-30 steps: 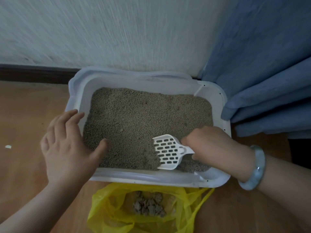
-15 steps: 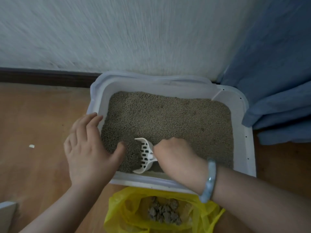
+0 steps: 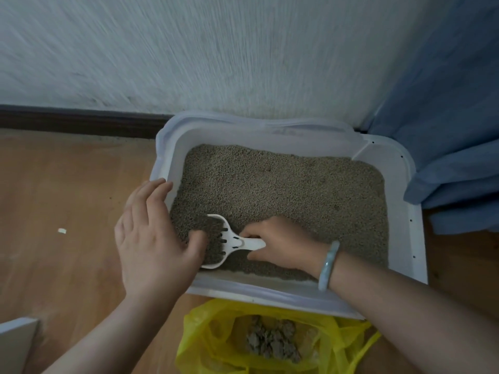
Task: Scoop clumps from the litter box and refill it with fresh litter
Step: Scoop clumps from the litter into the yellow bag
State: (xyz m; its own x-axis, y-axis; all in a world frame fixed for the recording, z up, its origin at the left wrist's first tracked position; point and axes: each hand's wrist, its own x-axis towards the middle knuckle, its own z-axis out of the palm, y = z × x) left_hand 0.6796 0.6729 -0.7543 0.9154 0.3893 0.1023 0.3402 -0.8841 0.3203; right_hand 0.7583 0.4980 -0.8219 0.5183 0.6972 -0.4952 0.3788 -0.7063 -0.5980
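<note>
1. The scoop [image 3: 230, 242] is down in the near-left corner of the box [image 3: 416, 238]. Its head is heaped with grey litter [image 3: 283, 190] and the slots show at the neck, so it looks like a load ready for sifting.
2. The right hand [image 3: 280, 244] is clamped on the handle with the fingers curled round it. It grips low, close to the head, which I'd say gives leverage for digging along the bottom.
3. The left hand [image 3: 151, 238] lies over the left rim, fingers straight and together. The thumb is spread inward, right at the scoop's edge (touching or just shy, hard to call). It holds nothing; my read is that it pins the box against the push.
4. The box sits on the floor [image 3: 67, 211] against the wall [image 3: 243, 49], with a blue curtain [image 3: 445, 157] beside its right end.
5. A yellow bag [image 3: 205, 346] gapes just in front of the near rim with clumps [image 3: 272, 338] inside. I take it that it is parked there to keep the trip from the scoop short.
6. Scooping is under way and the refill has not begun. No fresh litter supply is in view.
</note>
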